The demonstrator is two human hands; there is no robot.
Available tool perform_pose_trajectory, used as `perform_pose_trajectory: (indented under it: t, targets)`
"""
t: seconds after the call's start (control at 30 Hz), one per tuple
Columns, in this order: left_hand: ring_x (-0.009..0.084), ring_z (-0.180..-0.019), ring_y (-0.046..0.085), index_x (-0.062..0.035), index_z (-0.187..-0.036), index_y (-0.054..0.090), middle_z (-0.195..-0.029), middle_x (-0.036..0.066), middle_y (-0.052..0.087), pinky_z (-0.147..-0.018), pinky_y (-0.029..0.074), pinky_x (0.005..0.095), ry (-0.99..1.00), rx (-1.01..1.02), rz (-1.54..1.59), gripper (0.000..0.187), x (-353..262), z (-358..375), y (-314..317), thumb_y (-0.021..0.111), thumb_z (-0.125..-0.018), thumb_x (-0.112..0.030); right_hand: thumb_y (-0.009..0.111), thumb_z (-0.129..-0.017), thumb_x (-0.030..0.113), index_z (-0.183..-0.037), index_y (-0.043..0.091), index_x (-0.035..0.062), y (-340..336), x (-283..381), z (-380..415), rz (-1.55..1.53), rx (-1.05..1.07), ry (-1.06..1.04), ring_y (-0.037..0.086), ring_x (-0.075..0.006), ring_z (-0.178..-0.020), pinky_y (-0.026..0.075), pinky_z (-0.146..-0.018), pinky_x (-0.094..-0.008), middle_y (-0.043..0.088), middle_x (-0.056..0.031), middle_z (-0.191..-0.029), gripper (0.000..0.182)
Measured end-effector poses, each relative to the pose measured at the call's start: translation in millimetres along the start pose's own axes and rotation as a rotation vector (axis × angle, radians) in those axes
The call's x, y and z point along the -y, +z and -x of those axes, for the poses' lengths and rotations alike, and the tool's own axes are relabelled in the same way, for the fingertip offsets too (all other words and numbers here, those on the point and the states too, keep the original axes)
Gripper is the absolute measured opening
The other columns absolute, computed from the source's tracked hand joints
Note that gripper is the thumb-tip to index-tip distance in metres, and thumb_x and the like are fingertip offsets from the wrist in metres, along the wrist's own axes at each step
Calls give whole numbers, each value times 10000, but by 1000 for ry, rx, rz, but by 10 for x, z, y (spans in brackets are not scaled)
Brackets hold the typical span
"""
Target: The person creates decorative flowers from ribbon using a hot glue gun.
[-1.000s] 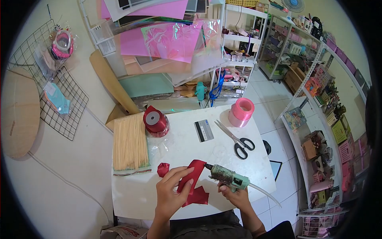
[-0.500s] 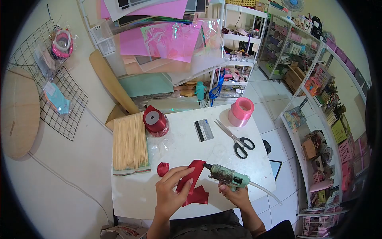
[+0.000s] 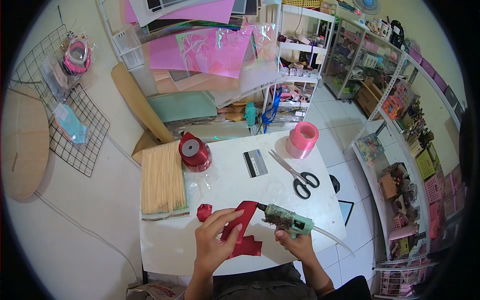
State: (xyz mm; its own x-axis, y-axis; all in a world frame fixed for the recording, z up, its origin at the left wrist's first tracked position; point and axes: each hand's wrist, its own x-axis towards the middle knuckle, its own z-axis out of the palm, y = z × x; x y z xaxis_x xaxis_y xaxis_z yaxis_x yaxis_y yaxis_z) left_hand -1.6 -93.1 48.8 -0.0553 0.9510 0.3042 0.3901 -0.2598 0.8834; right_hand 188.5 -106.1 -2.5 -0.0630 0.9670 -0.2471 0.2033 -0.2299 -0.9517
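My left hand (image 3: 216,239) pinches a strip of dark red ribbon (image 3: 246,212) between thumb and fingers, its free end raised toward the right. In my right hand (image 3: 296,244) is a green hot glue gun (image 3: 287,219), held by its handle with the stained nozzle pointing left. The nozzle tip is right at the upper edge of the ribbon strip. A white glue stick (image 3: 332,240) trails from the gun's back. Under my left hand lie more red ribbon pieces (image 3: 250,246) on the white table (image 3: 225,187). A small folded red piece (image 3: 204,212) rests just left of my fingers.
Bamboo sticks (image 3: 162,180) in a plastic bag lie at the table's left, beside a red ribbon roll (image 3: 194,153). Farther back are a grey card (image 3: 255,163), open scissors (image 3: 296,175) and pink ribbon rolls (image 3: 303,140). Loaded shelves (image 3: 400,150) stand to the right.
Both hands, the ribbon strip and the glue gun hold almost the same pose. The view has shifted very slightly.
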Motion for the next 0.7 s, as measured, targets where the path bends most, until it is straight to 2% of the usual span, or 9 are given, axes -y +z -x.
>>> perform_pose_trajectory:
  t: [0.13, 0.23, 0.37, 0.47, 0.53, 0.57, 0.63, 0.7]
  targets:
    - [160, -756, 583, -58, -925, 610, -899, 89, 586, -640, 468, 229, 8, -4, -5, 283, 1, -9, -3, 611, -656, 28, 612, -731, 375, -825, 604, 61, -2, 16, 0, 35, -7, 6, 561, -105, -555, 432, -533, -234, 572, -10, -575, 329]
    - [143, -836, 544, -3, -935, 598, -943, 110, 531, -703, 509, 240, -6, 54, 5, 290, 16, -16, -17, 590, -663, 97, 613, -731, 370, -818, 600, 52, 1, 11, -6, 68, -24, 24, 553, -106, -550, 428, -530, -240, 570, -16, -584, 330]
    - [142, -860, 535, 5, -959, 586, -977, 107, 519, -705, 503, 233, -98, 78, 130, 306, 82, -47, 13, 596, -665, 92, 620, -732, 349, -827, 594, 38, -2, 14, -29, 78, -92, 21, 536, -102, -549, 422, -529, -243, 567, -15, -597, 325]
    - [144, -885, 527, 7, -1001, 565, -1019, 109, 500, -704, 502, 232, -129, 33, 211, 350, 164, -86, 72, 605, -663, 87, 618, -742, 316, -851, 587, 25, -55, -13, -28, -61, -156, 15, 528, -100, -587, 419, -546, -245, 570, -23, -635, 312]
    - [145, -896, 523, 8, -1028, 550, -1042, 112, 489, -703, 501, 232, -127, -6, 220, 379, 188, -104, 99, 609, -661, 85, 611, -752, 270, -881, 584, 24, -63, -26, 21, -102, -74, -27, 533, -107, -658, 425, -604, -240, 580, -34, -711, 280]
    - [148, -902, 521, 6, -1047, 537, -1058, 118, 480, -698, 503, 231, -110, -24, 226, 400, 194, -117, 108, 612, -661, 81, 611, -752, 270, -881, 584, 24, -50, -27, 28, -102, -71, -26, 533, -107, -658, 425, -604, -240, 580, -34, -711, 280]
    - [151, -908, 519, 5, -1067, 525, -1073, 124, 470, -692, 505, 230, -94, -42, 231, 421, 195, -131, 124, 615, -661, 78, 612, -760, 250, -935, 544, -5, -17, -26, 40, -184, 51, -199, 528, -102, -659, 437, -563, -225, 585, -51, -768, 317]
    - [148, -892, 529, -36, -1063, 544, -1052, 134, 506, -663, 512, 233, -66, -98, 253, 420, 195, -139, 141, 630, -661, 49, 609, -762, 247, -948, 543, -8, -17, -33, 56, -138, 70, -202, 532, -110, -681, 444, -582, -232, 589, -58, -795, 323]
